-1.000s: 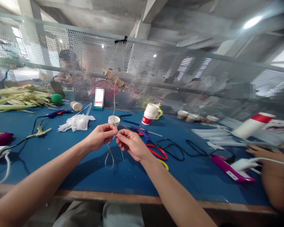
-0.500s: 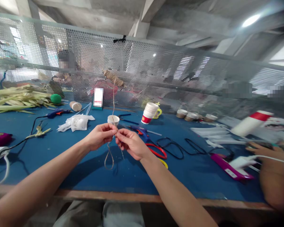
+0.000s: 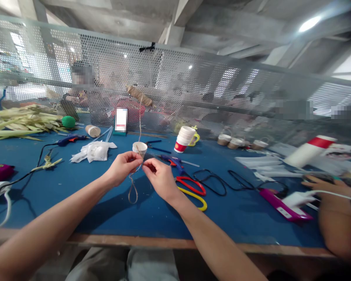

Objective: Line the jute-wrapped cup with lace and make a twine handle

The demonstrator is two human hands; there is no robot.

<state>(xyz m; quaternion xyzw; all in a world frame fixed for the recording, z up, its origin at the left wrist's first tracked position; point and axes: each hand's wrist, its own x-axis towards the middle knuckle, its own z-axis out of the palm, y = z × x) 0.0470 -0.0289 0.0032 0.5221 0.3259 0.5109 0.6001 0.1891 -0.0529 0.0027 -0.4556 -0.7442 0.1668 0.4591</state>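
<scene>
My left hand (image 3: 125,167) pinches a thin brown twine (image 3: 140,125) over the middle of the table. The twine runs down from a wound twine roll (image 3: 139,96) against the mesh screen, and a loop of it hangs below my fingers. My right hand (image 3: 159,176) is beside the left, thumb and forefinger pinched together at the twine. Just behind the fingertips stands a small white paper cup (image 3: 139,147), partly hidden. Red-and-yellow-handled scissors (image 3: 194,185) lie to the right of my right hand.
A blue glue gun (image 3: 175,162) lies behind my right hand, another (image 3: 73,139) at left. Stacked paper cups (image 3: 185,139) stand further back. Crumpled white plastic (image 3: 95,151) and pale husks (image 3: 23,121) are left. Another person's hand (image 3: 330,187) rests at the right by a purple power strip (image 3: 285,207).
My right hand has moved slightly right and down, away from the left. The twine end that hung under it no longer shows. The scissor handles are more exposed.
</scene>
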